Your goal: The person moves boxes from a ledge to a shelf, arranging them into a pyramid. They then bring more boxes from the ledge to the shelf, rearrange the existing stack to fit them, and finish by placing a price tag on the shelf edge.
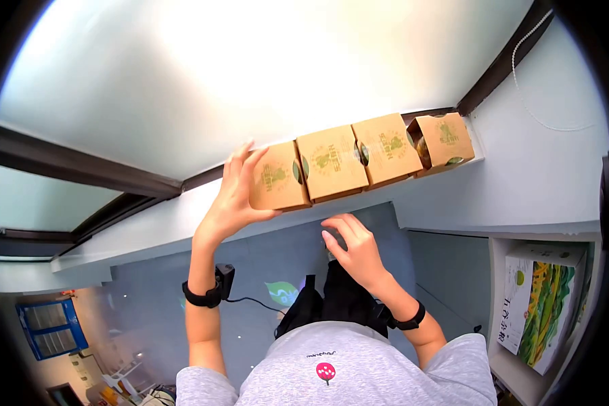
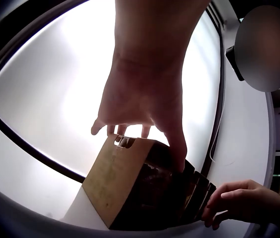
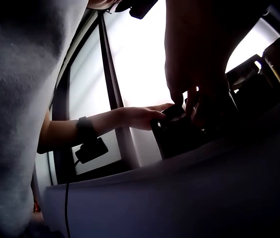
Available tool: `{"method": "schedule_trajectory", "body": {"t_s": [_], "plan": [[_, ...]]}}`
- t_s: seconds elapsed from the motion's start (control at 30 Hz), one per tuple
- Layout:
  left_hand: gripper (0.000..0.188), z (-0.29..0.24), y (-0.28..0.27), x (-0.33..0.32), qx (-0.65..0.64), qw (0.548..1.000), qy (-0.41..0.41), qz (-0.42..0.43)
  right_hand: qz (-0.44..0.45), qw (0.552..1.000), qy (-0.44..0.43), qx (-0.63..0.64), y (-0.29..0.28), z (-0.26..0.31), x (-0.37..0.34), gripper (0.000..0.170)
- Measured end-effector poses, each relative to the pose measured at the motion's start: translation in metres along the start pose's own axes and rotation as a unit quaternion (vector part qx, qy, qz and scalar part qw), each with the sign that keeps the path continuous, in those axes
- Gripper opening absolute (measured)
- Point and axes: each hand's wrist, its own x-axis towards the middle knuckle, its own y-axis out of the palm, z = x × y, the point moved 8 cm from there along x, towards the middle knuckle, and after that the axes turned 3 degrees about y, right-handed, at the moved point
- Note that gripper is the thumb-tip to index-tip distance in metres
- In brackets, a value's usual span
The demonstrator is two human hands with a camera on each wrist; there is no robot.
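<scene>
while the left hand point(image 1: 230, 199) clamps thumb and fingers across the leftmost box point(image 1: 277, 181) on the window ledge point(image 1: 157, 233), beside three other boxes point(image 1: 332, 161), the right hand point(image 1: 358, 256) hovers empty, fingers loosely curled, so lining-up seems in hand, probably calling next for a steady sideways nudge.

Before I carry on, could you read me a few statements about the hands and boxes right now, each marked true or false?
1. Four cardboard boxes stand in a row on the white sill. True.
2. The right hand grips a box. False: the right hand holds nothing.
3. The left hand is on the leftmost box. True.
4. The white printed box stands on the sill. False: the white printed box is in the shelf.
</scene>
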Motion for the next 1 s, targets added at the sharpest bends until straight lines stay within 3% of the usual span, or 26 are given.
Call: {"method": "schedule_trajectory", "body": {"t_s": [0.07,0.37,0.5,0.63,0.73,0.77,0.87,0.9,1.0], "plan": [[0.1,0.0,0.002,0.005,-0.019,0.999,0.006,0.031,0.007,1.0,0.003,0.005,0.001,-0.004,0.004,0.013],[0.09,-0.009,-0.035,-0.034,0.012,0.993,0.003,-0.116,0.018,0.999,-0.035,0.001,0.003,0.006,-0.001,0.013],[0.085,-0.013,-0.045,-0.068,-0.245,0.959,-0.036,-0.137,-0.007,0.999,-0.026,0.029,-0.004,0.014,-0.019,0.013],[0.082,-0.039,-0.039,-0.093,-0.404,0.906,-0.077,-0.101,-0.047,0.987,0.077,0.129,-0.017,0.015,-0.052,0.014],[0.08,-0.058,-0.022,-0.109,-0.462,0.882,-0.088,-0.028,-0.079,0.963,0.11,0.235,-0.028,0.022,-0.085,0.025],[0.08,-0.066,-0.014,-0.115,-0.473,0.877,-0.084,-0.006,-0.037,0.947,0.127,0.294,-0.025,0.022,-0.1,0.048],[0.08,-0.09,0.013,-0.135,-0.481,0.873,-0.035,0.078,-0.042,0.935,0.091,0.341,-0.032,0.048,-0.149,0.073],[0.089,-0.104,0.021,-0.144,-0.469,0.879,-0.034,0.08,-0.026,0.939,0.091,0.33,-0.032,0.053,-0.168,0.088],[0.093,-0.141,0.054,-0.173,-0.461,0.873,0.013,0.157,-0.056,0.959,0.08,0.265,-0.035,0.077,-0.233,0.091]]}}
